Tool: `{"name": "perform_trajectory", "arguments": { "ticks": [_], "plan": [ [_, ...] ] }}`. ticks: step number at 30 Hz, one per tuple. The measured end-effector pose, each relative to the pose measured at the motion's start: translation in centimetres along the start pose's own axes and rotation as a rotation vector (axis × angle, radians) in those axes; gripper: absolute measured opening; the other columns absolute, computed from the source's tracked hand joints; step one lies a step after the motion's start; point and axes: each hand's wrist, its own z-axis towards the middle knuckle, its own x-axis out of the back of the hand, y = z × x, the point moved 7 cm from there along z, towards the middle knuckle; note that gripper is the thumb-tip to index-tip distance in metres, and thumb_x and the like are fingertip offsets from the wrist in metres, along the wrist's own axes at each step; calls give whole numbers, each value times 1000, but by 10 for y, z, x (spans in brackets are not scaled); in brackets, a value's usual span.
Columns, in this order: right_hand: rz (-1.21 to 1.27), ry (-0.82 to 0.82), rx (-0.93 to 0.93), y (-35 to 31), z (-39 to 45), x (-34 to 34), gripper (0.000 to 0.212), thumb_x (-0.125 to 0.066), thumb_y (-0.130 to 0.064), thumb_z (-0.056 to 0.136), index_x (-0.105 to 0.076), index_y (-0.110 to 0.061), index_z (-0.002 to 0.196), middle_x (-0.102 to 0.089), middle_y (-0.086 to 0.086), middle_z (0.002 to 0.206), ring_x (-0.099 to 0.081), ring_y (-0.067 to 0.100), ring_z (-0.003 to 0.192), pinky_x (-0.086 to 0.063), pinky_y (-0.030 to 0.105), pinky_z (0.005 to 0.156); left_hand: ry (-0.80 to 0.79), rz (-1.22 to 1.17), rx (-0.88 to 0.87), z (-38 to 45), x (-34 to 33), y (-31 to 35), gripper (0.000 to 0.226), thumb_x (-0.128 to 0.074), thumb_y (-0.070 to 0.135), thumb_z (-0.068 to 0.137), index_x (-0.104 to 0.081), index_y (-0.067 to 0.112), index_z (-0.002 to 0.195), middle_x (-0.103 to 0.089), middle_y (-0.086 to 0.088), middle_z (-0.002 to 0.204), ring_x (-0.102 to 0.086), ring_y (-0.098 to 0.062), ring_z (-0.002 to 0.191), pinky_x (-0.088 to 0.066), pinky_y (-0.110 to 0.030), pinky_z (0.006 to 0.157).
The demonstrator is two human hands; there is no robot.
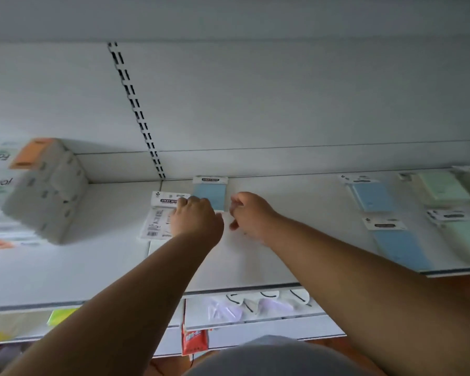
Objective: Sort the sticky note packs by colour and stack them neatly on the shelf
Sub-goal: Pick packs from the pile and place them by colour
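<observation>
1. Left hand is reached out over the white shelf, palm down, fingers curled onto a sticky note pack lying back-side-up. You can see the white header card and the barcode label on it. The fingers look to be gripping it at its right edge.
2. Right hand is just beside the left, fingers loosely curled, nothing in it as far as I can see. It sits near the right edge of a blue pack, but I can't tell whether it touches.
3. That blue pack lies flat at the back of the shelf, right against the rear wall, header card pointing away. It's just beside the flipped pack, and the left hand's knuckles cover its lower left corner.
4. Further right on the same shelf, well apart from the hands: two more blue packs, one at the back and one nearer the front edge.
5. Right of those are green packs, one at the back and one in front, partly cut off by the frame edge.
6. Far left there's a wrapped bundle of facial tissue packs, pretty blurry.
7. Lower shelf under the arms has some pale purple packaged stuff and a red packet, too blurred to say more.
</observation>
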Motion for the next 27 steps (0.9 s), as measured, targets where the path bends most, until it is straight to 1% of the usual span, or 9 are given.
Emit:
{"name": "perform_trajectory", "arguments": {
  "ticks": [2, 6, 8, 11, 16, 18, 21, 24, 27],
  "plan": [
    [171, 10, -119, 1, 10, -5, 21, -41, -8, 90, -58, -7, 102, -62, 8, 87, -73, 28, 70, -42, 26, 48, 15, 6, -76, -6, -3, 5, 40, -49, 43, 91, -61, 17, 119, -58, -2, 123, -44, -26, 119, -39, -39, 95],
    [391, 194, -320, 16, 20, 2, 20, -57, -16, 86, -63, -2, 98, -59, 11, 74, -54, 20, 50, -31, 17, 38, 50, -124, -183, -16, -11, 1, 36, -46, 35, 94, -61, 24, 125, -57, 6, 130, -44, -23, 120, -39, -38, 99],
    [340, 214, -310, 26, 20, 5, 26, -66, -28, 81, -67, -7, 97, -63, 12, 81, -50, 19, 54, -30, 20, 43, 64, -258, -212, -16, -12, -3, 30, -49, 26, 94, -66, 25, 119, -61, 5, 127, -49, -24, 117, -42, -36, 97],
    [305, 235, -211, 30, 15, 16, 13, -67, -28, 82, -65, -15, 81, -69, 11, 83, -56, 23, 61, -37, 24, 51, 100, -470, -214, -18, -13, -4, 25, -56, 11, 90, -73, 19, 107, -65, 0, 116, -59, -23, 105, -44, -28, 89],
    [433, 195, -93, 40, -27, 57, 17, -64, -16, 90, -55, -13, 76, -52, 2, 58, -41, 16, 46, -30, 20, 41, 25, -704, -13, -27, -15, 15, 23, -64, 25, 89, -58, 24, 111, -61, 11, 101, -59, -4, 75, -45, -23, 68],
    [464, 245, -91, 55, -47, 82, 19, -64, -15, 91, -54, -13, 75, -47, 0, 52, -40, 17, 46, -30, 21, 42, -48, -706, -49, -33, -17, 41, 21, -64, 29, 89, -55, 25, 107, -61, 15, 86, -56, 1, 70, -39, -17, 58],
    [348, 379, -89, 88, -71, 125, 13, -66, -22, 87, -58, -19, 78, -54, -3, 61, -47, 16, 53, -38, 26, 51, -183, -647, -152, -49, -24, 91, 17, -63, 33, 89, -54, 27, 102, -60, 14, 79, -55, -1, 67, -35, -15, 51],
    [197, 492, -100, 122, -93, 171, 16, -70, -35, 82, -62, -21, 79, -61, -4, 69, -55, 16, 63, -47, 31, 64, -258, -599, -230, -70, -35, 143, 17, -63, 35, 89, -53, 26, 99, -58, 14, 76, -53, -1, 68, -36, -16, 54],
    [47, 515, -130, 148, -114, 212, 17, -69, -33, 85, -65, -17, 83, -65, -1, 77, -59, 18, 72, -50, 31, 68, -286, -553, -259, -88, -48, 195, 18, -64, 34, 87, -54, 24, 98, -59, 13, 78, -56, -9, 75, -39, -21, 61]
  ]
}}
